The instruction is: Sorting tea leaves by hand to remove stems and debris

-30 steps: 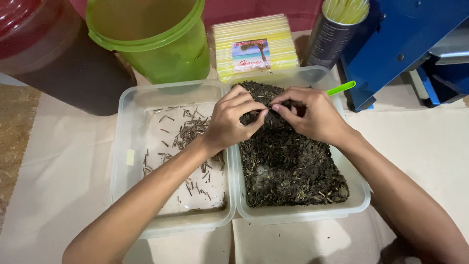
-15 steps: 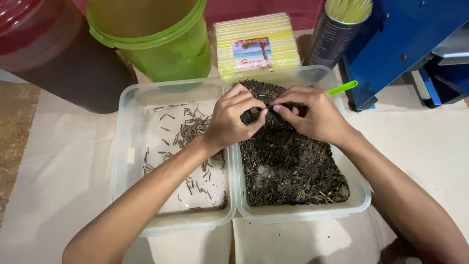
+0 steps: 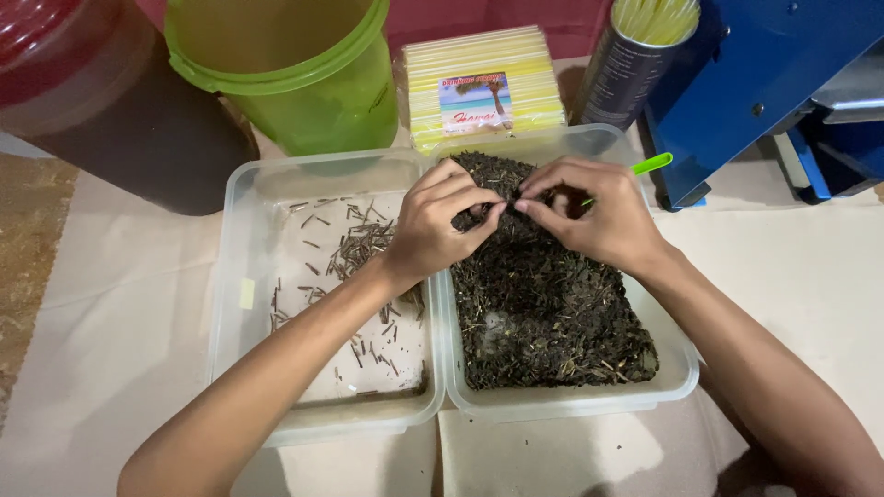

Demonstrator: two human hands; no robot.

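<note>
Stems [image 3: 364,244], thin and dark, lie scattered across the pale floor of the left clear tub [image 3: 238,276], which stands on a beige cloth touching the right clear tub [image 3: 677,368]. Behind the left tub are a dark brown container with a red lid [image 3: 110,120] and a translucent green bucket [image 3: 295,74].

The left hand [image 3: 433,225] reaches over the shared rims, its thumb and forefinger pinched together at the far end of the bed of dark dried leaves [image 3: 543,294] that fills the right tub. The right hand [image 3: 599,216] meets it there, fingertips closed in the same pinch; both seem to nip a small bit of leaf or stem between them, too small to make out.

As a judgement, the left forearm crosses low over the left tub's wall, so a careless pull could nudge the tubs or drag leaf crumbs into the sorted stems; a loose pinch would let the bit drop into the heap.

Behind the right tub lies a flat pack of yellow straws [image 3: 483,87], wrapped in clear film, with a small rectangular label showing a palm and blue sea. Right of it stands a dark cylindrical tin [image 3: 617,78] holding more yellow straws, then a green straw [image 3: 649,164] over the tub's far rim, and a blue metal machine [image 3: 764,83].
</note>
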